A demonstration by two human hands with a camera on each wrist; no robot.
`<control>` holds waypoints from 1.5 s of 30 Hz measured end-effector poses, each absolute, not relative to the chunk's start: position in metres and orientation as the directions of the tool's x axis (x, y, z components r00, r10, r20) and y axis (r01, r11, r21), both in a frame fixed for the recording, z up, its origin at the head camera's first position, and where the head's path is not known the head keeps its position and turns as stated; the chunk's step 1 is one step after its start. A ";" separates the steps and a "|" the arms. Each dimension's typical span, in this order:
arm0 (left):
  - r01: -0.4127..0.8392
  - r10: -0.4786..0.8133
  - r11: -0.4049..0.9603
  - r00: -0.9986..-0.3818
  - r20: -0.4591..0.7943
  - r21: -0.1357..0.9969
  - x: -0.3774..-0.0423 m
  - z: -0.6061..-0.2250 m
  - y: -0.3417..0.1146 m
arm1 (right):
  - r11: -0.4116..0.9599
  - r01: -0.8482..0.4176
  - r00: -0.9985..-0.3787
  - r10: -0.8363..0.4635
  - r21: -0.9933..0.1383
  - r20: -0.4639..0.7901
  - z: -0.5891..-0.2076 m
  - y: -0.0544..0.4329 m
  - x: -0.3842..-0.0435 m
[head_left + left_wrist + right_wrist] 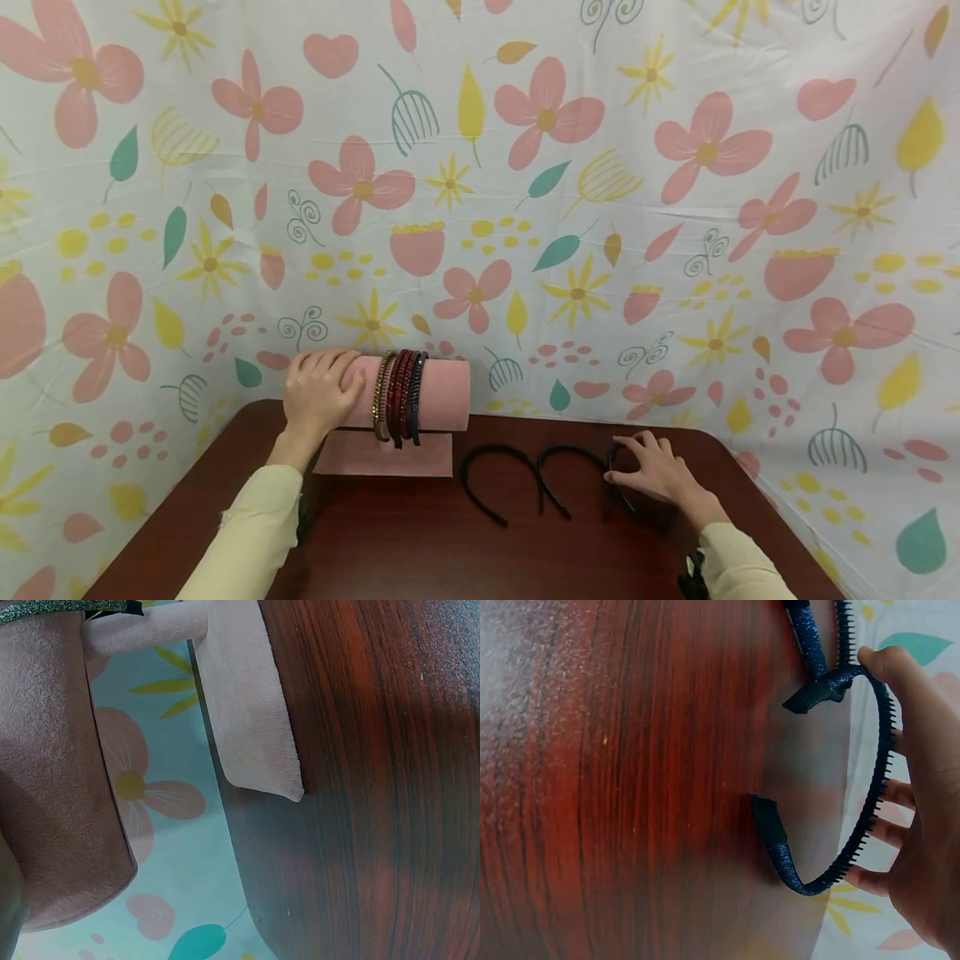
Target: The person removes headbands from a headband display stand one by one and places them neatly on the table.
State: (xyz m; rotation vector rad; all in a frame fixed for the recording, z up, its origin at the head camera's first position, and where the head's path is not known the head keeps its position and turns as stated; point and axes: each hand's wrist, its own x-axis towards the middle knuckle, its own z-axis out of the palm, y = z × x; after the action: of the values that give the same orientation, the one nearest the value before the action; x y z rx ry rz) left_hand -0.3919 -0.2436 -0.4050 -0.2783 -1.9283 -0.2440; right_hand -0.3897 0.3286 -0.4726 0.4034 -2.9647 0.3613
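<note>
On the left of the table stands a pink padded headband stand (444, 396), a horizontal roll on a flat base (251, 712). Several headbands (405, 392) in gold, red and dark blue hang side by side round its middle. My left hand (318, 392) grips the roll's left end, fingers curved over the top and thumb on the near side. At the right, my right hand (660, 471) holds a dark blue glittery headband (886, 765) with comb teeth, thumb at one side and fingers along the toothed edge. The headband's ends point down toward the table.
Two more dark headbands, one left (474, 492) and one in the middle (551, 479), sit between the stand and my right hand. The dark wooden table (420, 542) has rounded back corners. Behind it hangs a floral-print cloth (480, 208).
</note>
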 end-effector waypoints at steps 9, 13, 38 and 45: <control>0.305 0.068 0.951 -0.352 0.933 0.046 -0.392 -0.404 -0.242 | 0.944 -0.227 -0.974 -0.214 -0.238 0.078 -0.479 0.338 -0.393; 0.306 0.073 0.951 -0.366 0.928 0.046 -0.392 -0.404 -0.240 | 0.948 -0.210 -0.977 -0.199 -0.237 0.071 -0.478 0.341 -0.391; 0.313 0.083 0.949 -0.349 0.933 0.032 -0.393 -0.403 -0.241 | 0.948 -0.231 -0.972 -0.216 -0.218 0.091 -0.472 0.341 -0.389; 0.304 0.082 0.952 -0.363 0.928 0.035 -0.391 -0.405 -0.244 | 0.927 -0.288 -0.950 -0.245 -0.241 0.192 -0.463 0.329 -0.390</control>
State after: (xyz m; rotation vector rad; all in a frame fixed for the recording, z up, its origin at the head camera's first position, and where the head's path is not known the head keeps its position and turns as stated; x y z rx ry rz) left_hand -0.3915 -0.2442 -0.4050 -0.2782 -1.9379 -0.2377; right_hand -0.3903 0.3290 -0.4626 0.4071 -2.9272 0.4019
